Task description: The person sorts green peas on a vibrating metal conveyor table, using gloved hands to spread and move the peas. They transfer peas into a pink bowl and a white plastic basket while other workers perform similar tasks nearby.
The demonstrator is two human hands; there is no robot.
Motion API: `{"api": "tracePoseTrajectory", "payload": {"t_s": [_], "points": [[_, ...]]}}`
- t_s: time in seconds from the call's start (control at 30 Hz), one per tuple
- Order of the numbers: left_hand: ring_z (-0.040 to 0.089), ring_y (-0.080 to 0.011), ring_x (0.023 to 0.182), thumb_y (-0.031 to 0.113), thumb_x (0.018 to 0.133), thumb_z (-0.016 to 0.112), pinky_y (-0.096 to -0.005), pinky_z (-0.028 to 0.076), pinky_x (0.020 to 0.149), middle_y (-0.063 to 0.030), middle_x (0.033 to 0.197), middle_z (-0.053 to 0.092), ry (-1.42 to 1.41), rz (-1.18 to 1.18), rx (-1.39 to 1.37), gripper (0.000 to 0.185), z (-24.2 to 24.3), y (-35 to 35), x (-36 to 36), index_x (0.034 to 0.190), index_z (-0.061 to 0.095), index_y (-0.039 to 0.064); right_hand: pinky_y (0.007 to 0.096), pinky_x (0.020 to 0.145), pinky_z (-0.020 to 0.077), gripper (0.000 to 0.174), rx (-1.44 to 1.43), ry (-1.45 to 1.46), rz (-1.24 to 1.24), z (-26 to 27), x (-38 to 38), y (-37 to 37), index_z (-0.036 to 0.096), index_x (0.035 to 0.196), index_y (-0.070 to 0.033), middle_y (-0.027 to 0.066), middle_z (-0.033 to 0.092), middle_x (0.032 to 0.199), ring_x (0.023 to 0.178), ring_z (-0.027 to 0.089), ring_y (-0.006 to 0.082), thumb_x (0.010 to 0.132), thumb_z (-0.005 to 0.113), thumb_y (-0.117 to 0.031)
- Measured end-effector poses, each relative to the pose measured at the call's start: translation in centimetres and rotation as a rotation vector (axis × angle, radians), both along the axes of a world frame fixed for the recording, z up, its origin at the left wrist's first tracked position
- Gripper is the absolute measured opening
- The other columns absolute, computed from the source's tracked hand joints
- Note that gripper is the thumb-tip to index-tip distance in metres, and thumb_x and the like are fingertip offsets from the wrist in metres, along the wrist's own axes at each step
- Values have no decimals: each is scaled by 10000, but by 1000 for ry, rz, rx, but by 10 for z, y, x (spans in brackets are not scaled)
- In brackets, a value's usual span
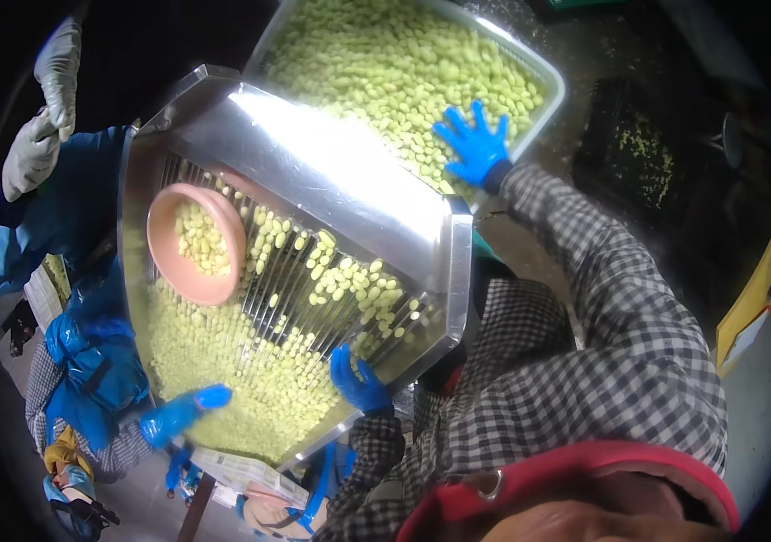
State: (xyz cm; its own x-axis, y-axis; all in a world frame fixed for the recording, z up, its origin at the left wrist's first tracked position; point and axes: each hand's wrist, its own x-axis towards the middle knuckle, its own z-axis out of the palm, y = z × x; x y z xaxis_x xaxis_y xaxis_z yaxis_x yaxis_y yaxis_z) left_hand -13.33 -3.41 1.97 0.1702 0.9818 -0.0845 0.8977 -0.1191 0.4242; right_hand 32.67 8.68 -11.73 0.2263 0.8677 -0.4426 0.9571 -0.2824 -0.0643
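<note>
My right hand [475, 146], in a blue glove, is spread over the pale green oval fruits or beans [385, 61] that fill a clear plastic tub [555, 95]. It appears to touch the top of them near the tub's corner. Below, my left hand [360, 383], also gloved in blue, is at the near side of a stainless steel sorting tray [454, 271]. Its fingers are apart, beside the loose pieces, and nothing shows in its grasp. Metal bars [284, 281] cross the tray, with scattered green pieces on them. A pink bowl [236, 223], partly filled with the same pieces, rests tilted on the bars.
A co-worker's blue-gloved hand [212, 398] reaches over the heap [243, 413] at the tray's lower end. White-gloved hands [43, 135] of another person are at upper left. A dark crate [629, 149] with small green bits stands at right. The tray's raised metal wall [331, 162] borders the tub.
</note>
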Motion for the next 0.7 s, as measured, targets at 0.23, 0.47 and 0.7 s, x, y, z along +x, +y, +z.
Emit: {"api": "tracePoseTrajectory", "payload": {"t_s": [0.23,0.47,0.7], "points": [[522,-346,1265,135,988,553,-448,395,1089,-182,1318,593,-57,-6,11,331,4,1,1,1290,601,9,597,1034,361,578,466,528,-138,-70,-8,33,443,1466,-218,64,507,1409,1173,563,301,927,628,-314],[568,-325,1211,133,1020,529,-430,431,1040,-162,1274,620,-61,-2,38,268,14,1,3,1241,636,26,430,783,563,208,365,524,-310,-43,5,153,662,1110,-80,148,697,1073,942,691,324,957,536,-146],[563,-328,1222,129,1027,515,-437,419,1057,-168,1282,612,-75,-20,41,270,18,2,7,1244,633,22,416,817,517,221,802,488,-475,-75,31,82,640,1151,-90,156,663,1010,913,635,243,978,558,-199]]}}
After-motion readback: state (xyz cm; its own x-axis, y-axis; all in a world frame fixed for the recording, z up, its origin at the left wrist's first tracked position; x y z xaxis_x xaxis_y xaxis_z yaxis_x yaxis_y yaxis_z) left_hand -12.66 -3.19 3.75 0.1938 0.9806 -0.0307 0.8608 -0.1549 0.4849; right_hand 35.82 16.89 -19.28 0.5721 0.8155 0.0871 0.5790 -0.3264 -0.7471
